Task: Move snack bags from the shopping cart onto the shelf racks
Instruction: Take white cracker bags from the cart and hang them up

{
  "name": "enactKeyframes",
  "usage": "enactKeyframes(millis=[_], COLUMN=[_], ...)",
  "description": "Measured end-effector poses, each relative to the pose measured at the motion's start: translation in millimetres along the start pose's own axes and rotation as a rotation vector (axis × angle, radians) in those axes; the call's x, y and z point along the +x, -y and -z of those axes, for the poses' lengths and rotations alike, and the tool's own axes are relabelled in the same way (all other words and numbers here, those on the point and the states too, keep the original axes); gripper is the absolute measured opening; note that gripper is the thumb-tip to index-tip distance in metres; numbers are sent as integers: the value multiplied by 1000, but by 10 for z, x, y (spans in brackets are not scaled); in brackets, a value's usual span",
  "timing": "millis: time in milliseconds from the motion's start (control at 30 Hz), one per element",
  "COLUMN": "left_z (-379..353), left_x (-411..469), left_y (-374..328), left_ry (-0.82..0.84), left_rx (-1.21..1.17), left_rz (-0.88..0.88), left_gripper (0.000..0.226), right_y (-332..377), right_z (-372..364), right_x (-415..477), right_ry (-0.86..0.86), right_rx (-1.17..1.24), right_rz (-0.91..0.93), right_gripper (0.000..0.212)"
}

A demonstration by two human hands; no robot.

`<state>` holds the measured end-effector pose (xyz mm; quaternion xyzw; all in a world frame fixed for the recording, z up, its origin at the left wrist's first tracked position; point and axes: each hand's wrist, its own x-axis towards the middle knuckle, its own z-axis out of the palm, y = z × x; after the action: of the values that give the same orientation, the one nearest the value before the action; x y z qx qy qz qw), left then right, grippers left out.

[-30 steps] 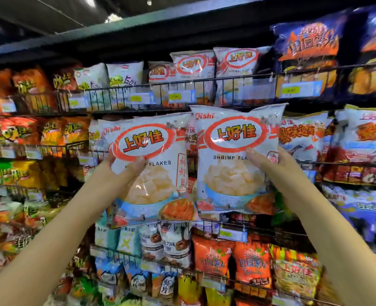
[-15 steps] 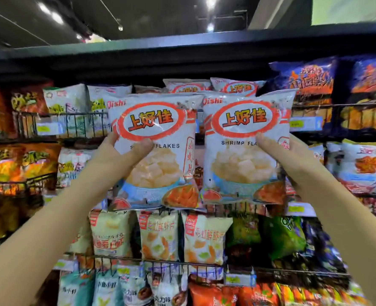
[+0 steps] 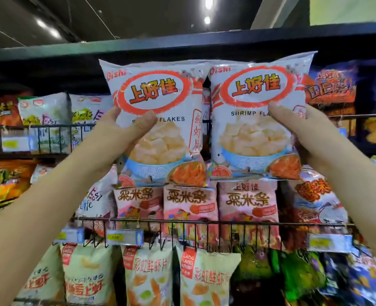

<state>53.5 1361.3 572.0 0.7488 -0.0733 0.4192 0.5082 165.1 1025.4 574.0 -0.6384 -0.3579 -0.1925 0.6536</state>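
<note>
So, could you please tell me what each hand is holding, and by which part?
The left hand grips the left shrimp flakes bag by its left edge, thumb in front; the right hand grips the right shrimp flakes bag by its right edge.

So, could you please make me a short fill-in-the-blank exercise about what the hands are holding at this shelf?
1. The left hand grips a white bag; the word printed right of its thumb is ____.
2. The right hand grips a matching bag, so ____ bags are held in all.
3. Just below them, three ____ bags stand behind a wire rail.
Missing words: FLAKES; two; pink.
</note>
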Motion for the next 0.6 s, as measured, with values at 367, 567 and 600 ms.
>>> enactKeyframes(millis=[367, 567, 600], left_z=[-86, -78, -71], left_x=[576, 826, 845], left_y=[76, -102, -126], left_ry=[23, 31, 36], left_rx=[-80, -157, -156], left_rz=[-82, -178, -187], left_gripper=[112, 111, 109], right_y=[94, 255, 272], right_z=[-66, 7, 17], right_x=[323, 729, 802], right_ry=[-25, -64, -65], right_rx=[-1, 50, 74], right_rz=[95, 144, 167], right_gripper=[35, 60, 59])
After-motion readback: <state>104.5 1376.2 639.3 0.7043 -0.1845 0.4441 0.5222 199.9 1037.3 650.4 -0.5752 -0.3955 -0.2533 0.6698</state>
